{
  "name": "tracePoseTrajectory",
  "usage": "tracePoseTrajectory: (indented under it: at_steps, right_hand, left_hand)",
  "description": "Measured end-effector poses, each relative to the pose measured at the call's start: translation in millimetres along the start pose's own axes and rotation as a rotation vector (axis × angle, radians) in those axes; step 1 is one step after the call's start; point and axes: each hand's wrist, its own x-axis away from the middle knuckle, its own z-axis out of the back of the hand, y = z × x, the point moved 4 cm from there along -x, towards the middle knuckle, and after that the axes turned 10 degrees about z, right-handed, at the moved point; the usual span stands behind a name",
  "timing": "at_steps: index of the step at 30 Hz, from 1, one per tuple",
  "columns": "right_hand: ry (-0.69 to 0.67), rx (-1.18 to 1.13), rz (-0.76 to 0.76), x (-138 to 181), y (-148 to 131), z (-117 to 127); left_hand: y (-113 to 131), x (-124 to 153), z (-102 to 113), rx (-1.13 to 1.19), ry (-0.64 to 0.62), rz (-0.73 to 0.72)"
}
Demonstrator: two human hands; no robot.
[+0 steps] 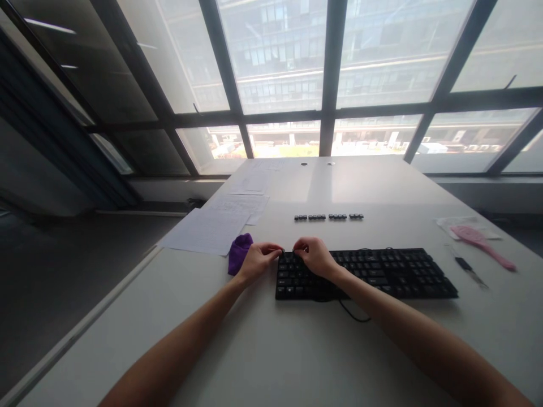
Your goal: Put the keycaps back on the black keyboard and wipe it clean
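Two bare forearms (186, 333) stretch in from the lower edge over a white desk (254, 356), toward a black keyboard (399, 274). Taking the keyboard as the centre of a clock, the left forearm enters from 8 o'clock and the right from between 4 and 5.

At 9 o'clock, the left hand (255, 261) has thumb and fingertips drawn together at the keyboard's far left corner. Between 9 and 10, the right hand (316, 257) hangs over the keyboard's left part, fingers curled, thumb and forefinger meeting by the top row. Dark bits show at both sets of fingertips; whether they are pinched or only touched, I cannot tell.

A black cable (354, 317) loops out at 6 o'clock. Just beyond the left hand, at 9, sits a crumpled purple cloth (238, 252); whether they touch is unclear. Printed papers (207, 229) spread at 10. Small black keys (317, 217) lie at 11, lined up in four clusters. Between 2 and 3, a pink hairbrush (481, 243) rests partly on a pale wrapper (449, 229), with a slim dark-handled tool (464, 264) at 3. Tall windows (280, 56) fill 12 o'clock.
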Motion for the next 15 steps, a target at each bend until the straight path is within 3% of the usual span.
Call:
tracePoseTrajectory:
  at_steps: [6, 15]
  right_hand:
    - [-0.025, 0.05, 0.061, 4.5, -0.3, -1.6]
    - [-0.071, 0.146, 0.187, 8.0, -4.1, -4.2]
  left_hand:
    - [-2.6, 0.5, 0.7, -0.058, -0.032, -0.015]
    - [4.7, 5.8, -3.4, -0.169, 0.057, -0.252]
